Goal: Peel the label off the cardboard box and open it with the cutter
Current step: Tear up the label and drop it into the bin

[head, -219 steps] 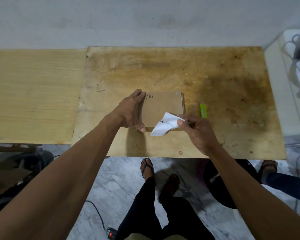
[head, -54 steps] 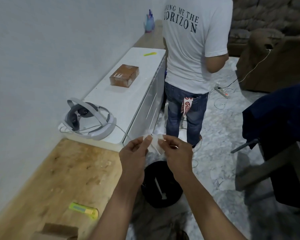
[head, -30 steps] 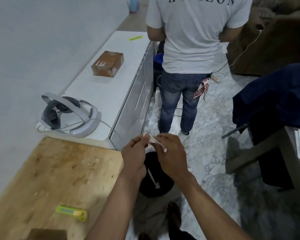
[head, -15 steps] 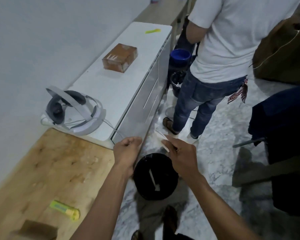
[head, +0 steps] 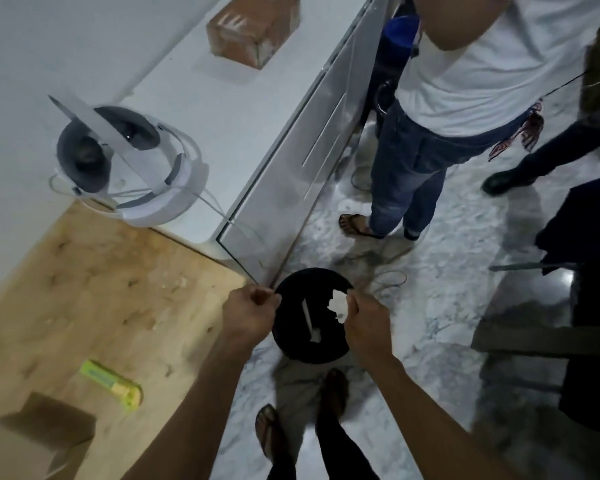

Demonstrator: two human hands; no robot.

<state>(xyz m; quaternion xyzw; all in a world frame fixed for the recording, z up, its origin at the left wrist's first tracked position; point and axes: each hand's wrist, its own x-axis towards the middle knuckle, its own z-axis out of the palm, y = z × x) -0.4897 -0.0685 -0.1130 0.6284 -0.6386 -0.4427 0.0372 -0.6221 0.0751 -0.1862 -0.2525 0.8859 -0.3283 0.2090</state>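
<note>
Label (head: 338, 304) is off: right hand (head: 364, 318) is pinching the crumpled scrap over the black bin (head: 310, 315). Left hand (head: 248, 311) is curled, apparently holding nothing. Box (head: 44, 436) is sitting at 8 o'clock, cutter (head: 111, 382) beside it, untouched. Cutting is still pending.

Two cardboard boxes (head: 44, 434) (head: 253, 24), one cutter (head: 111, 382), one headset (head: 129, 164), one black bin (head: 309, 351), one crumpled label (head: 338, 304), two hands (head: 248, 315) (head: 366, 318).

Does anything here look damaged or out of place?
Only the label: torn and crumpled, in the right hand over the black bin. The box and cutter lie untouched on the wooden table.
</note>
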